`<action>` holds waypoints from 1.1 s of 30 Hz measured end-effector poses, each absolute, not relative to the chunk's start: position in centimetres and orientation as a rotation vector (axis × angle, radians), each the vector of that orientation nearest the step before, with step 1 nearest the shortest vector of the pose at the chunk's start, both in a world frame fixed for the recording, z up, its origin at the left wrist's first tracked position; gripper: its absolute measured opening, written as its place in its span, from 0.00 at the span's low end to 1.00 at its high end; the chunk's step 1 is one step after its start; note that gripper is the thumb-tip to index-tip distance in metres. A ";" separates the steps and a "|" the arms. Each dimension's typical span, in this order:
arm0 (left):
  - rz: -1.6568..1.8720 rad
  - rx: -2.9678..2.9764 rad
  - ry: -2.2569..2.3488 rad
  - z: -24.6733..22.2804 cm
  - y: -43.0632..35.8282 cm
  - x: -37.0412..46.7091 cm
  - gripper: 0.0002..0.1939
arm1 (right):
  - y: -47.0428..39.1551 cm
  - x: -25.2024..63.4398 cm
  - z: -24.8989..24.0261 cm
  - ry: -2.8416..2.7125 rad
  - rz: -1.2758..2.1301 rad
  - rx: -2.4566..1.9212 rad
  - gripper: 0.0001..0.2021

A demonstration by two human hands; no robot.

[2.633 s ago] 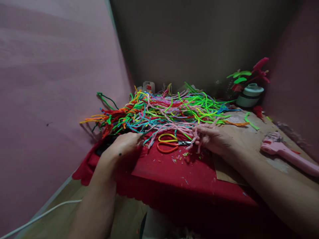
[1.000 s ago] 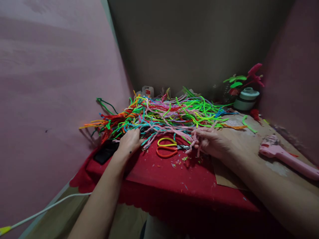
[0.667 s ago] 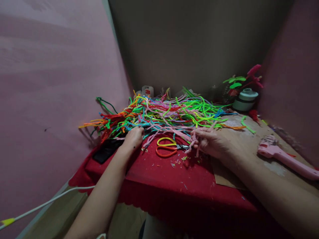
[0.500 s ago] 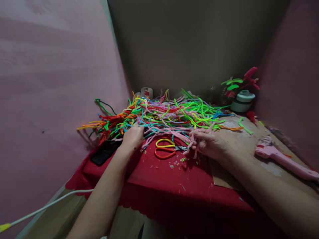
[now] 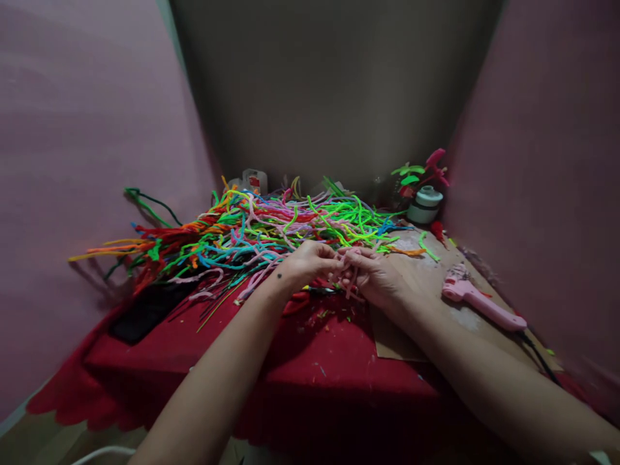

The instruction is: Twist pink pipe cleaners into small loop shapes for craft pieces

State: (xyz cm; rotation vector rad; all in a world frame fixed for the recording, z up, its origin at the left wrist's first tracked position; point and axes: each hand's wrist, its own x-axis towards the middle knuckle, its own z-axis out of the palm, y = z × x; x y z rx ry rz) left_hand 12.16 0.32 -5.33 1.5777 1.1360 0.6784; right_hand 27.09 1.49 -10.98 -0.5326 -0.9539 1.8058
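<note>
My right hand [image 5: 375, 274] is closed on a twisted piece of pink pipe cleaner [image 5: 349, 287], whose short ends hang below the fingers. Fingertips of my left hand [image 5: 310, 263] pinch at the same pink piece from the left, so the two hands meet above the table's front part. Partly hidden under my left hand lie the scissors [image 5: 323, 290], with only some handle and blade showing. Behind both hands spreads a large heap of pipe cleaners [image 5: 271, 223] in green, pink, red, orange and blue.
A black phone [image 5: 140, 316] lies at the left on the red tablecloth [image 5: 310, 361]. On the right, a pink glue gun [image 5: 484, 303] with a black cord rests on cardboard [image 5: 400, 336]. A pale lidded jar [image 5: 425, 205] stands behind, by green and pink pipe-cleaner shapes [image 5: 409, 174].
My left hand has moved right from the heap to meet my right hand at the pink piece. The view has turned somewhat right, and the scissors are now mostly covered.
</note>
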 end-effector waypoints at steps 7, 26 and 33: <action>0.835 1.572 1.180 -6.1 0.8 12.1 0.11 | 1.3 26.9 -10.2 -0.961 1.737 -0.563 0.11; 0.945 1.653 1.184 -6.8 0.3 10.9 0.11 | 0.4 27.0 -9.4 -1.123 1.404 -0.558 0.05; 1.005 1.617 1.241 -7.0 0.0 11.7 0.12 | -0.1 27.0 -9.7 -1.334 1.032 -0.785 0.05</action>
